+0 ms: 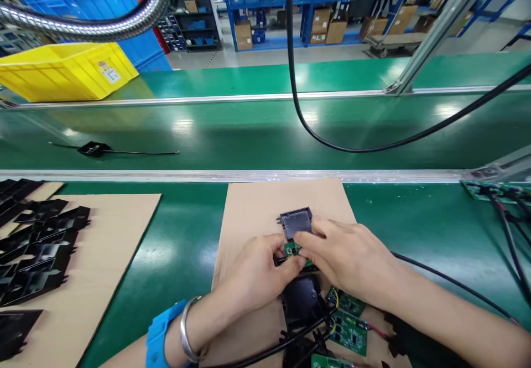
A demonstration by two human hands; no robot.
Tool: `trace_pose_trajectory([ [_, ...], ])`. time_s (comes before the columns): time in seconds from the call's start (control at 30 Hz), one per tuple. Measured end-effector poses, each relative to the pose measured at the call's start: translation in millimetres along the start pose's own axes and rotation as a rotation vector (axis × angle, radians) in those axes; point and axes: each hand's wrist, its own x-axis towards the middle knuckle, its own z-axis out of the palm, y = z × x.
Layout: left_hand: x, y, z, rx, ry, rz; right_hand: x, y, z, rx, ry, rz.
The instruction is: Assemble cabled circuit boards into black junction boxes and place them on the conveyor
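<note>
Currently, a small green board [292, 248] is sitting between both hands, just nearer than an open black case [297, 223]; whether it is resting in anything, I cannot tell. The left hand's [258, 264] grip is pinching the board; the right hand's [346, 250] fingertips are meeting it, their exact hold being hidden. Pressing gently at the edges, while keeping the cable [269, 350] slack, is probably working best. Cardboard [249, 213] is lying beneath, on the tabletop [186, 235].
</note>
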Motion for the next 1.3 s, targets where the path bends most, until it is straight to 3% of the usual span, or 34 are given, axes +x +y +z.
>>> trace_pose_trajectory([
  [0.07,-3.0,-4.1,-1.3,0.114,0.028,0.084,0.9,10.0,4.1,0.018,-0.062,-0.071],
  [0.2,-5.2,-11.5,-0.8,0.186,0.105,0.182,4.0,20.4,16.3,0.038,-0.09,-0.066],
  [0.53,-4.6,-21.5,2.7,0.282,0.065,0.2,1.8,13.9,17.5,0.023,-0.103,-0.222],
  [0.77,-3.6,-18.3,3.6,0.281,0.033,0.205,5.8,9.6,19.6,-0.094,-0.062,-0.279],
  [0.87,-2.3,-16.4,2.9,0.272,0.02,0.218,7.0,12.0,18.9,-0.018,-0.101,-0.319],
  [1.0,-1.6,-18.5,2.2,0.241,0.016,0.255,2.2,15.8,19.1,0.114,-0.129,-0.253],
  [1.13,-1.7,-22.0,2.8,0.251,0.01,0.265,-4.1,10.9,20.9,0.081,-0.101,-0.129],
  [1.3,-1.9,-22.1,2.1,0.281,0.005,0.258,1.0,0.3,16.8,0.035,-0.083,-0.177],
])
